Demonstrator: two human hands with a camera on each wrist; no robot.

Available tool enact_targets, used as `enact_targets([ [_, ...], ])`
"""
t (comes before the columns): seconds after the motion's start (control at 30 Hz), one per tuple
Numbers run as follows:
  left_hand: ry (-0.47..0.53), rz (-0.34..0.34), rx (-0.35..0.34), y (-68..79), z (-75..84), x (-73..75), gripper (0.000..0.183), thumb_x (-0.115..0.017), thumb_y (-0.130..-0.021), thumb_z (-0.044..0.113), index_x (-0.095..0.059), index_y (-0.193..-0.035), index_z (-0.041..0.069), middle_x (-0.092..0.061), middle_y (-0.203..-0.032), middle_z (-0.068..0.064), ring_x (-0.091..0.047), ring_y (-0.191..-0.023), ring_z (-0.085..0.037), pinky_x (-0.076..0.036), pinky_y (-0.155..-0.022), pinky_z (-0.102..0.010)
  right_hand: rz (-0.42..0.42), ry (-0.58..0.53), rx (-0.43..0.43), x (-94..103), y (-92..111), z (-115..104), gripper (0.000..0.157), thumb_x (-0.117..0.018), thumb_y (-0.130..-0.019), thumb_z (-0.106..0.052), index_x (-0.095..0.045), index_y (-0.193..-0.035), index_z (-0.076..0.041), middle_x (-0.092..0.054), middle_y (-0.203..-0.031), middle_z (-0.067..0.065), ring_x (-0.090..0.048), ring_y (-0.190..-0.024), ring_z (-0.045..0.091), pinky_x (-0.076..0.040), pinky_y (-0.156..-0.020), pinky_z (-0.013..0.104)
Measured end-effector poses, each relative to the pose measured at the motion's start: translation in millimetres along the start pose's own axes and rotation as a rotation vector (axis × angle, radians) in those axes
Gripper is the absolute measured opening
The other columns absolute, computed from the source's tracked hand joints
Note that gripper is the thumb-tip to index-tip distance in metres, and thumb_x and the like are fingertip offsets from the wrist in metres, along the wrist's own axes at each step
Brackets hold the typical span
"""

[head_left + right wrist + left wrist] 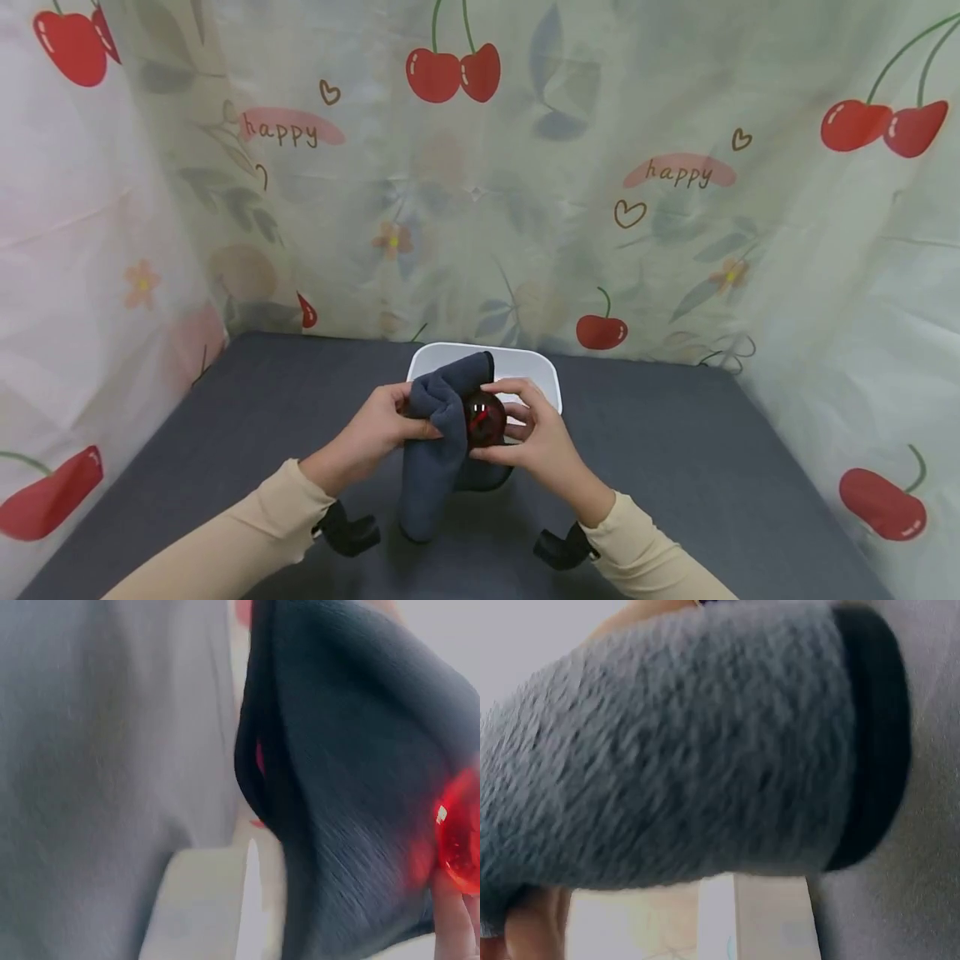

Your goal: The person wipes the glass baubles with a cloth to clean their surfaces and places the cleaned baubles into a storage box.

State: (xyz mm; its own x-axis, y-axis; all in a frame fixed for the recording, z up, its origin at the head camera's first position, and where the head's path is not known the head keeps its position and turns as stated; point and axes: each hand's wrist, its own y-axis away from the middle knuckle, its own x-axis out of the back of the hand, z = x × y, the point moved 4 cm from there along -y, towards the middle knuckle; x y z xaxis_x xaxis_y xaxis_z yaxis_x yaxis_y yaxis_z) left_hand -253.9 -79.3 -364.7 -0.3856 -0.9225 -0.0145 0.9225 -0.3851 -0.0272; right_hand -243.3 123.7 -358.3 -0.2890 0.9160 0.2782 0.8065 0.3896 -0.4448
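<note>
My left hand (382, 429) grips a dark blue-grey cloth (435, 467), thumb in front, so that it hangs in folds. Beside it my right hand (543, 433) holds a shiny, see-through red ball (486, 419) between thumb and fingers. The ball's left side lies against the cloth. In the left wrist view the fuzzy cloth (667, 750) with its black hem covers most of the picture, and only bits of the hand show. The right wrist view catches the red ball (461, 832) at its right edge, a fingertip under it and the cloth (360, 772) alongside.
A white plastic tray (536, 367) stands behind the hands on the dark grey table (660, 450), partly hidden by cloth and hands. Curtains (480, 208) printed with cherries close off the back and both sides. Black wrist mounts (348, 529) hang under the forearms.
</note>
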Motion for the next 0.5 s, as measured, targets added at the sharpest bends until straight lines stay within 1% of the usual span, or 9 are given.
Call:
enact_targets([
  [0.03, -0.012, -0.003, 0.002, -0.2, -0.1, -0.6, 0.038, -0.076, -0.079, 0.003, -0.061, -0.111, -0.007, -0.067, -0.098, -0.001, -0.065, -0.086, -0.015, -0.056, -0.074, -0.03, 0.001, 0.002, 0.005, -0.4, 0.2, -0.1, 0.07, -0.085, -0.066, 0.005, -0.055, -0.127, -0.012, -0.051, -0.126, 0.008, -0.065, -0.106, 0.018, -0.055, -0.088, 0.03],
  [0.07, -0.029, -0.003, 0.002, -0.5, 0.2, -1.6, 0.041, -0.077, -0.078, 0.004, -0.061, -0.114, -0.006, -0.067, -0.1, -0.002, -0.064, -0.088, -0.015, -0.055, -0.075, -0.03, -0.003, 0.047, 0.034, -1.0, 0.3, -1.3, 0.07, -0.085, -0.066, 0.005, -0.056, -0.127, -0.012, -0.052, -0.125, 0.007, -0.064, -0.108, 0.017, -0.054, -0.089, 0.03],
  [0.2, -0.154, 0.017, -0.045, -1.1, 1.2, -6.0, 0.049, -0.083, -0.073, 0.009, -0.064, -0.117, -0.002, -0.068, -0.107, -0.008, -0.062, -0.093, -0.017, -0.054, -0.078, -0.031, 0.02, 0.508, 0.221, -3.0, 3.1, -8.9, 0.07, -0.089, -0.063, -0.007, -0.059, -0.126, -0.016, -0.06, -0.115, -0.001, -0.062, -0.104, 0.011, -0.054, -0.086, 0.025],
  [0.23, -0.18, 0.026, -0.061, -1.0, 1.4, -6.6, 0.049, -0.083, -0.072, 0.009, -0.065, -0.117, -0.001, -0.068, -0.108, -0.01, -0.061, -0.095, -0.017, -0.054, -0.079, -0.032, 0.027, 0.574, 0.245, -3.0, 3.9, -9.6, 0.07, -0.09, -0.062, -0.008, -0.06, -0.125, -0.016, -0.061, -0.113, -0.002, -0.061, -0.103, 0.011, -0.054, -0.085, 0.025],
  [0.27, -0.196, 0.034, -0.074, -0.9, 1.4, -7.0, 0.048, -0.083, -0.072, 0.009, -0.066, -0.115, -0.001, -0.068, -0.108, -0.011, -0.061, -0.095, -0.017, -0.054, -0.079, -0.032, 0.025, 0.596, 0.245, -2.8, 4.3, -9.5, 0.07, -0.09, -0.061, -0.01, -0.061, -0.125, -0.016, -0.062, -0.113, -0.002, -0.062, -0.101, 0.011, -0.054, -0.084, 0.025],
  [0.3, -0.207, 0.04, -0.083, -0.8, 0.9, -7.0, 0.045, -0.083, -0.073, 0.008, -0.067, -0.113, -0.002, -0.068, -0.107, -0.012, -0.062, -0.095, -0.018, -0.054, -0.079, -0.032, 0.014, 0.579, 0.209, -2.2, 4.6, -7.7, 0.069, -0.09, -0.062, -0.011, -0.062, -0.124, -0.018, -0.063, -0.112, -0.004, -0.063, -0.097, 0.01, -0.055, -0.081, 0.024],
  [0.33, -0.208, 0.044, -0.087, -0.6, 0.3, -6.9, 0.042, -0.083, -0.073, 0.007, -0.067, -0.111, -0.003, -0.068, -0.106, -0.012, -0.062, -0.095, -0.018, -0.054, -0.079, -0.032, -0.004, 0.513, 0.152, -1.4, 4.5, -5.1, 0.068, -0.09, -0.063, -0.012, -0.062, -0.124, -0.019, -0.063, -0.112, -0.003, -0.063, -0.095, 0.01, -0.055, -0.08, 0.023],
  [0.4, -0.202, 0.049, -0.09, -0.4, -0.7, -5.6, 0.038, -0.082, -0.074, 0.005, -0.068, -0.108, -0.006, -0.069, -0.105, -0.012, -0.061, -0.095, -0.017, -0.054, -0.079, -0.032, -0.038, 0.294, 0.0, 0.2, 4.6, 2.1, 0.065, -0.089, -0.066, -0.01, -0.061, -0.125, -0.018, -0.063, -0.115, 0.001, -0.065, -0.092, 0.013, -0.055, -0.08, 0.023],
  [0.5, -0.185, 0.034, -0.061, -0.6, -2.9, -4.5, 0.038, -0.081, -0.075, 0.006, -0.068, -0.108, -0.006, -0.068, -0.104, -0.01, -0.059, -0.094, -0.017, -0.054, -0.078, -0.031, -0.068, -0.026, -0.204, 0.1, 5.9, 12.1, 0.063, -0.085, -0.071, -0.006, -0.059, -0.128, -0.012, -0.06, -0.121, 0.009, -0.067, -0.092, 0.018, -0.056, -0.08, 0.026],
])
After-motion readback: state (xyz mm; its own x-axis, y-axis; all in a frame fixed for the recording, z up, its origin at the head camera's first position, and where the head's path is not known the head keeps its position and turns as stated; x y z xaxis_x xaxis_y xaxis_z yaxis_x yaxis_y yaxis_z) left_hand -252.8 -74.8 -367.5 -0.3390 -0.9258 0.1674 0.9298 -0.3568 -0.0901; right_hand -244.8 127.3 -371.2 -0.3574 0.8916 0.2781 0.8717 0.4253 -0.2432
